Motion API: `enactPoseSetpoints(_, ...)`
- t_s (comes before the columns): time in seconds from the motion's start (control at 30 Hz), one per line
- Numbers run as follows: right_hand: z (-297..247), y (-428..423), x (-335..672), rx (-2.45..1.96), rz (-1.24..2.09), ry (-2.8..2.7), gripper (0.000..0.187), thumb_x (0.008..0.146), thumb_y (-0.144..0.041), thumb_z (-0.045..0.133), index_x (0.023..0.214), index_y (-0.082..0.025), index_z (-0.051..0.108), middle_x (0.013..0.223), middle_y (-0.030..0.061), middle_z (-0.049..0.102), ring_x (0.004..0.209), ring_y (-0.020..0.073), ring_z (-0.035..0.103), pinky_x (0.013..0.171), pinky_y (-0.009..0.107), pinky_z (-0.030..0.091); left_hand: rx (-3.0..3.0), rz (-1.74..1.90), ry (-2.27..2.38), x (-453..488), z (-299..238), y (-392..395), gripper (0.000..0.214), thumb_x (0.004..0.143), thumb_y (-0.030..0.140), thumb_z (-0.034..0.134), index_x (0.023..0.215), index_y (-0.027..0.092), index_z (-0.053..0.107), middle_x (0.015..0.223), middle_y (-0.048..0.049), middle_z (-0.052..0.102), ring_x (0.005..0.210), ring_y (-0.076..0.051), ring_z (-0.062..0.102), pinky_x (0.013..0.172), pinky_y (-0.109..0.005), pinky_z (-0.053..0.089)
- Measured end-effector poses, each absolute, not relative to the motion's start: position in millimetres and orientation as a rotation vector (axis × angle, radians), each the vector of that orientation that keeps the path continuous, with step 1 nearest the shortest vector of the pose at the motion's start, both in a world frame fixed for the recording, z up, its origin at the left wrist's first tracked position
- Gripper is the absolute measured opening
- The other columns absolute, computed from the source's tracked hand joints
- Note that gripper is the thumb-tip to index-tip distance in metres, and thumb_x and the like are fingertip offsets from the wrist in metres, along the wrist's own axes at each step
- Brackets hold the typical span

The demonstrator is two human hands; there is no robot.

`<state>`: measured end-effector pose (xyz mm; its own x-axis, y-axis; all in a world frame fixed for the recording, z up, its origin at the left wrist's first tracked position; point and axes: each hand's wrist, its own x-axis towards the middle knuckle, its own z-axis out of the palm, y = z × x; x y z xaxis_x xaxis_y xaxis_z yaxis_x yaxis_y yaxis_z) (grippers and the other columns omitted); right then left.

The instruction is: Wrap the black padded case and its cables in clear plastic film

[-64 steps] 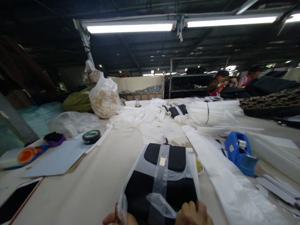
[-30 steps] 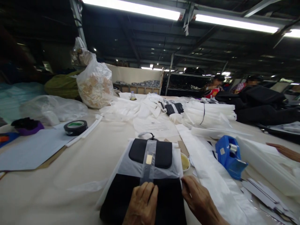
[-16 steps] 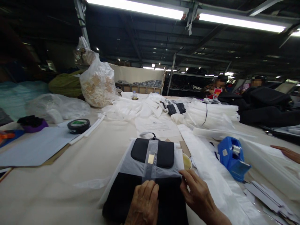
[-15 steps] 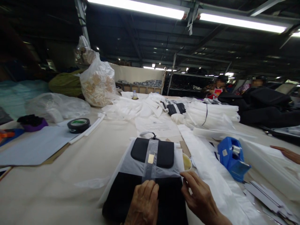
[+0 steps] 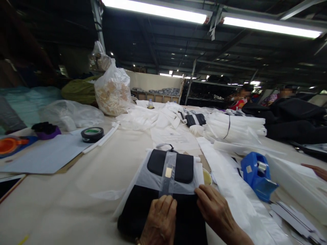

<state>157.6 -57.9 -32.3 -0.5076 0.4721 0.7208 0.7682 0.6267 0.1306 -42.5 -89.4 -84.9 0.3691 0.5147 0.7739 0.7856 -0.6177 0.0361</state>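
Observation:
A black bag (image 5: pixel 139 212) lies on the table in front of me, its flap (image 5: pixel 155 165) at the far end. White tissue paper (image 5: pixel 146 177) shows under the flap, and a translucent strip (image 5: pixel 167 185) runs down over the gold clasp (image 5: pixel 168 172). My left hand (image 5: pixel 160 219) rests on the bag's front, fingers curled together over the strip's lower end; the fingertips are hidden. At the bag's right edge my right hand (image 5: pixel 216 209) pinches the tissue paper's corner between thumb and fingers.
Right of the bag stand a blue tape dispenser (image 5: pixel 258 177) and white sheeting (image 5: pixel 237 190). A bowl (image 5: pixel 207 177) sits partly hidden behind the bag. On the left lie black tape (image 5: pixel 92 134) and grey card (image 5: pixel 51 153). Another person's hand (image 5: pixel 315 171) reaches in at far right.
My right thumb and fingers have closed together at the bag's right edge. My left hand stays on the strip's lower end. The whole view has shifted slightly.

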Motion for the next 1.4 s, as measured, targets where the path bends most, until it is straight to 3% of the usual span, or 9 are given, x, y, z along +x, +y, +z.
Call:
enactPoseSetpoints(0.13,-32,-75,164,-0.987,-0.434,-2.232,0.022,0.078,-0.002,0.039,0.085,-0.014,0.056,0.072,0.0052,0.057,0.065,0.0151,0.053,0.058,0.026,0.046,-2.305,-1.129,-1.134,-42,-82,-91,0.033,0.083,0.012,0.034,0.104,0.008,0.059,0.099,-0.0106,0.060,0.096,-0.023,0.051,0.081,-0.033,0.037)
enactPoseSetpoints(0.37,-24,-65,147,-1.031,-0.449,-2.271,0.035,0.077,-0.004,0.040,0.106,-0.015,0.056,0.094,0.0085,0.061,0.089,0.0209,0.055,0.077,0.036,0.044,-2.277,-1.135,-1.127,-42,-78,-93,0.032,0.081,0.009,0.034,0.102,0.007,0.058,0.097,-0.0115,0.060,0.094,-0.023,0.053,0.078,-0.033,0.041)
enactPoseSetpoints(0.53,-29,-54,138,-0.960,-0.475,-2.292,0.025,0.083,-0.005,0.037,0.093,-0.016,0.058,0.078,0.0058,0.060,0.071,0.0174,0.053,0.065,0.030,0.047,-2.278,-1.175,-1.188,-44,-80,-94,0.035,0.077,0.006,0.039,0.109,0.004,0.053,0.103,-0.0141,0.058,0.101,-0.022,0.050,0.084,-0.032,0.041)
enactPoseSetpoints(0.8,-29,-58,140,-0.852,-0.377,-2.434,0.028,0.089,-0.009,0.029,0.095,-0.012,0.056,0.079,0.0088,0.059,0.071,0.0182,0.051,0.064,0.031,0.050,-2.283,-1.027,-1.196,-45,-82,-94,0.046,0.075,0.005,0.038,0.119,0.006,0.050,0.118,-0.0103,0.057,0.106,-0.022,0.045,0.085,-0.031,0.035)
enactPoseSetpoints(1.13,-25,-60,140,-0.854,-0.383,-2.559,0.028,0.084,-0.003,0.029,0.084,-0.015,0.054,0.074,0.0072,0.056,0.067,0.0184,0.049,0.063,0.032,0.047,-2.321,-1.029,-1.282,-40,-79,-92,0.057,0.070,0.007,0.038,0.126,0.009,0.046,0.129,-0.0060,0.050,0.102,-0.020,0.044,0.082,-0.030,0.029)
enactPoseSetpoints(1.27,-21,-62,140,-0.881,-0.304,-2.579,0.027,0.080,-0.001,0.031,0.078,-0.016,0.053,0.071,0.0054,0.055,0.063,0.0174,0.047,0.058,0.030,0.045,-2.391,-0.992,-1.335,-38,-80,-91,0.058,0.068,0.009,0.040,0.125,0.013,0.046,0.121,-0.0033,0.056,0.098,-0.021,0.044,0.081,-0.033,0.029)
enactPoseSetpoints(1.4,-21,-67,134,-0.929,-0.366,-2.510,0.032,0.078,-0.004,0.038,0.103,-0.013,0.055,0.096,0.0109,0.061,0.086,0.0218,0.053,0.074,0.037,0.045,-2.430,-0.976,-1.308,-36,-80,-89,0.050,0.068,0.010,0.043,0.117,0.012,0.051,0.113,-0.0050,0.060,0.096,-0.022,0.045,0.079,-0.035,0.031)
